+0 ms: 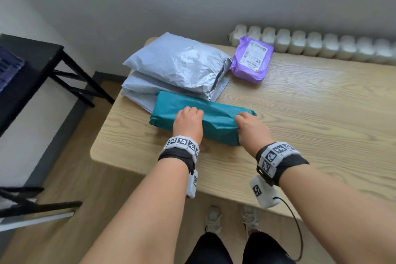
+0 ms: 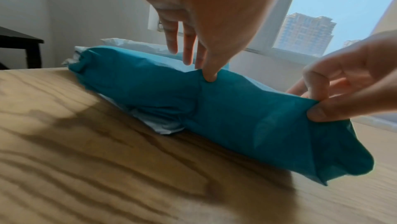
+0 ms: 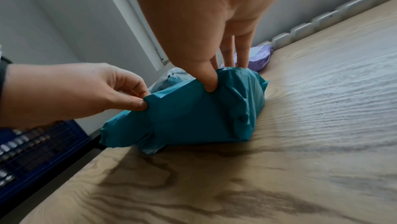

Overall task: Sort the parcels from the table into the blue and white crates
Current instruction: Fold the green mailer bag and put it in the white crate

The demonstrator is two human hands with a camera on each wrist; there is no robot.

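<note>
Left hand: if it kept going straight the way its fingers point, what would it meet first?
The left hand already pinches the teal parcel; beyond that, probably the grey mailer stack right behind, though depth is unclear.

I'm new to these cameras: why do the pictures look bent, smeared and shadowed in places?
Head view: wide lens bows the table edge; glare on the grey parcel. Left wrist view: near tabletop smeared, hand shadow beside the teal parcel. Right wrist view: foreground grain blurred too.

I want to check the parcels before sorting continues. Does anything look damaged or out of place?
Nothing looks damaged. The teal parcel, pinched by the left hand and right hand, lies partly on the lower grey parcel. The top grey parcel has one end flap folded open.
</note>
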